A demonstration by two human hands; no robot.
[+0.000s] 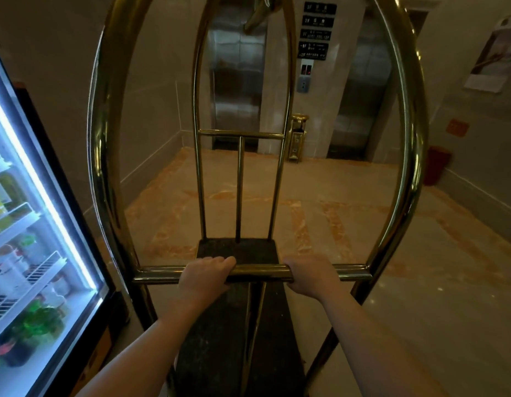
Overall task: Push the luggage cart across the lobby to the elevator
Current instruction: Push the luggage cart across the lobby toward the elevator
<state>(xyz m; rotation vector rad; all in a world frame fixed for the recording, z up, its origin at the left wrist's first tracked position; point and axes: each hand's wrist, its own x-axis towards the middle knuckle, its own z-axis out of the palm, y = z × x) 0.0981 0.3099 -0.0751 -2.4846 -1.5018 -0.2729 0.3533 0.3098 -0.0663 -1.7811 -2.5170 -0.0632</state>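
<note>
1. The left hand point(205, 275) wraps tight around the gold bar point(257, 273) of the luggage cart point(105, 156).
2. The right hand point(311, 277) grips the same bar, arm straight.
3. The cart faces the elevator doors point(237, 81), with a bright fridge point(33, 224) just beside it on the left.

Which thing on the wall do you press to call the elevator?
Find the two shiny steel elevator doors straight ahead. On the pillar between them, below the black floor signs, sits a small grey call button panel. It is the lowest, palest plate there, above the gold bin.
</note>
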